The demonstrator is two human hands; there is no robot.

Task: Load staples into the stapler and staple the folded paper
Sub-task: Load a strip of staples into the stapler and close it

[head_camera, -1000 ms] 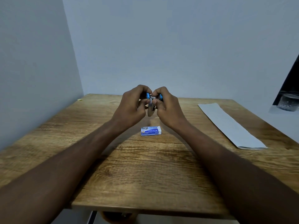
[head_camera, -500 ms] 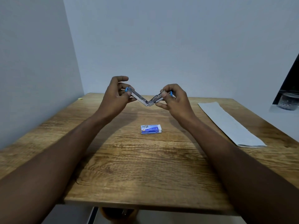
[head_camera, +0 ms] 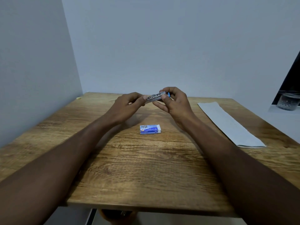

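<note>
Up over the far half of the table (head_camera: 129, 176), both hands have the small stapler (head_camera: 156, 96) between them, clear of the wood. The left hand (head_camera: 125, 106) pinches the bare metal end and the right hand (head_camera: 177, 103) is curled round the blue end. The staple box (head_camera: 150, 129) lies flat just below, and the folded paper (head_camera: 227, 124) sits well off to the right, untouched.
</note>
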